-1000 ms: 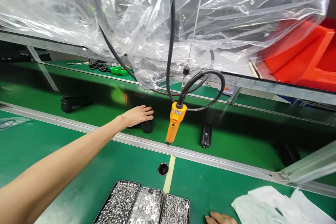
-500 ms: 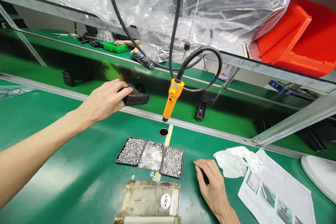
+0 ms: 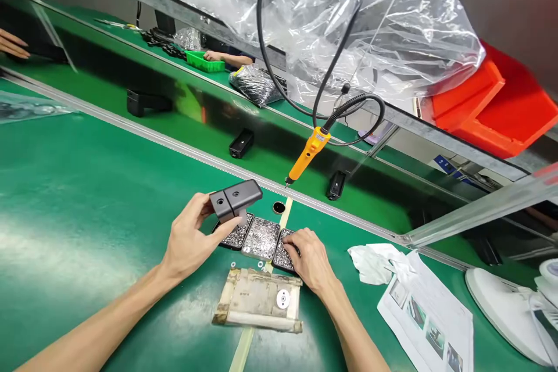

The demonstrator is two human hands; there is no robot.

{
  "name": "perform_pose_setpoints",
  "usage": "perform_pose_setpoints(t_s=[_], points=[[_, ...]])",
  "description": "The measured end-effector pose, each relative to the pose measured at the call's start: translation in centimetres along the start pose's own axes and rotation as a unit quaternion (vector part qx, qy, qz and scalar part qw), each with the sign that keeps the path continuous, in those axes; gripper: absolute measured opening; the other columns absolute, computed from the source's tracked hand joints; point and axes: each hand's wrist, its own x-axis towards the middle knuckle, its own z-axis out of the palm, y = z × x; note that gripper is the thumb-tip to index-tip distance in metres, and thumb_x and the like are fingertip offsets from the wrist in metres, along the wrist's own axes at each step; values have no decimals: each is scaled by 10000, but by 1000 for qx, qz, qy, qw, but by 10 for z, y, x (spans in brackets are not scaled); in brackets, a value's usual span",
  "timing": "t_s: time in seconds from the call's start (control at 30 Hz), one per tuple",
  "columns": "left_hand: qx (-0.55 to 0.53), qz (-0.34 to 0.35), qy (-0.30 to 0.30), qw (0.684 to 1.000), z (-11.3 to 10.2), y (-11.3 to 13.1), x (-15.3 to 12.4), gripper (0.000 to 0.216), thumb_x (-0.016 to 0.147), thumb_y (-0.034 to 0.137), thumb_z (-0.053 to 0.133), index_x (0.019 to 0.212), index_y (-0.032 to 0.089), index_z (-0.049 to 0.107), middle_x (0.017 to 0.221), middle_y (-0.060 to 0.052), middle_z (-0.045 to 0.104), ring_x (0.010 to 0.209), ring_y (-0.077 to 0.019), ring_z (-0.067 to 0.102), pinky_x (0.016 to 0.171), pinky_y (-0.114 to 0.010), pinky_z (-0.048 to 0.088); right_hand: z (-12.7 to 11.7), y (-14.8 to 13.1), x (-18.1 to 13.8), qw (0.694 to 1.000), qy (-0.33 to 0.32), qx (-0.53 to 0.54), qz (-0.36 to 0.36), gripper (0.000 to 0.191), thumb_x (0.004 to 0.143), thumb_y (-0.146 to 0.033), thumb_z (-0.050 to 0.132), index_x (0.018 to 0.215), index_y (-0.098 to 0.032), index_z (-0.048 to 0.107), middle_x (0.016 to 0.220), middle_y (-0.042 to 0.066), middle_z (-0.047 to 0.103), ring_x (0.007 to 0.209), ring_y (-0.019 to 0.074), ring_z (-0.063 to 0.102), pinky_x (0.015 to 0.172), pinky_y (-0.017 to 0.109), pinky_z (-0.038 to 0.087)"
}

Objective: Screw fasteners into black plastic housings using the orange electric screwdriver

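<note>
My left hand [image 3: 185,244] grips a black plastic part [image 3: 239,199] with two round holes in its upper face, held above the left parts tray [image 3: 231,245]. The fingers of my right hand [image 3: 313,261] are bent together and dip into the right black tray [image 3: 275,260], which is full of small metal pieces. Whatever lies between those fingertips is hidden. Between the two sits a clear tray [image 3: 255,256] of flat washers. In front of the trays lies a taped, stained pad [image 3: 248,302] with a white disc [image 3: 283,299] on it.
A yellow electric screwdriver [image 3: 307,154] hangs by its cable behind the trays, above a round hole [image 3: 278,207]. White cloth [image 3: 370,261] and printed sheets [image 3: 431,314] lie at right, near a white base [image 3: 501,308]. Another person's hand [image 3: 213,56] shows behind the rail.
My left hand has brought the black part from the back rail down over the trays, turning it. My right hand has moved left from the bare table into the right tray.
</note>
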Motion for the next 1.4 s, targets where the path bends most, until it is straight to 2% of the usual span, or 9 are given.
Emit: perform_pose_setpoints(t_s=[0.17, 0.4, 0.57, 0.63, 0.7, 0.77, 0.9, 1.23, 1.4], points=[[11, 18, -15, 1000, 1, -3, 0, 421, 876, 412, 812, 1188, 226, 598, 1062, -21, 581, 955, -176, 632, 944, -283, 545, -2, 0, -1, 1000, -5, 6, 0, 143, 980, -144, 625, 992, -221, 745, 938, 54, 738, 880, 214, 634, 845, 359, 479], [41, 65, -27, 997, 2, -4, -5, 438, 875, 378, 823, 1207, 214, 588, 1058, -27, 573, 928, -172, 620, 918, -296, 540, -2, -1, -9, 994, 70, 82, 29, 216, 990, -127, 568, 1033, -213, 762, 980, 51, 771, 879, 196, 665, 843, 351, 511], [54, 72, -18, 996, -1, -5, -5, 461, 865, 381, 828, 1215, 196, 592, 1049, -47, 582, 913, -190, 628, 882, -332, 568, -27, -30, -33, 981, 105, 160, 34, 158, 1003, -178, 607, 1031, -222, 756, 943, 37, 764, 805, 157, 658, 730, 299, 530], [64, 78, -17, 995, -2, -4, -5, 453, 862, 375, 829, 1206, 194, 597, 1033, -44, 583, 895, -188, 626, 845, -333, 576, -36, -43, -46, 974, 88, 208, 5, 159, 974, -119, 644, 1011, -228, 754, 956, 24, 772, 834, 151, 682, 755, 297, 539], [74, 83, -18, 994, -2, -4, -5, 449, 859, 367, 831, 1204, 197, 598, 1029, -41, 586, 898, -185, 626, 833, -333, 581, -40, -51, -58, 969, 60, 235, -40, 255, 945, -38, 650, 1083, -231, 742, 994, 22, 779, 891, 155, 702, 802, 313, 540], [82, 89, -20, 992, -2, -3, -6, 455, 855, 360, 835, 1208, 204, 594, 1030, -36, 587, 904, -180, 625, 834, -331, 585, -39, -54, -66, 972, 39, 221, -73, 374, 926, 12, 646, 1198, -236, 713, 1024, 26, 778, 907, 164, 693, 815, 335, 529], [83, 95, -24, 992, -3, 0, -7, 465, 854, 347, 836, 1219, 198, 589, 1028, -33, 582, 888, -164, 619, 809, -311, 585, -34, -49, -74, 980, 26, 181, -77, 479, 912, 23, 664, 1304, -252, 669, 1042, 28, 772, 881, 177, 642, 796, 362, 514], [87, 100, -30, 991, -6, 5, -7, 471, 851, 298, 848, 1220, 155, 592, 1046, -37, 583, 903, -148, 610, 814, -303, 560, -34, -49, -76, 978, 34, 190, -77, 448, 893, 19, 702, 1266, -227, 673, 1136, 48, 756, 998, 183, 683, 862, 379, 520], [93, 102, -35, 990, -3, 5, -8, 477, 849, 309, 852, 1223, 166, 592, 1040, -40, 592, 900, -157, 604, 803, -312, 558, -36, -51, -79, 987, 34, 146, -57, 386, 908, 18, 659, 1224, -202, 686, 1071, 79, 690, 913, 171, 610, 782, 361, 491]])
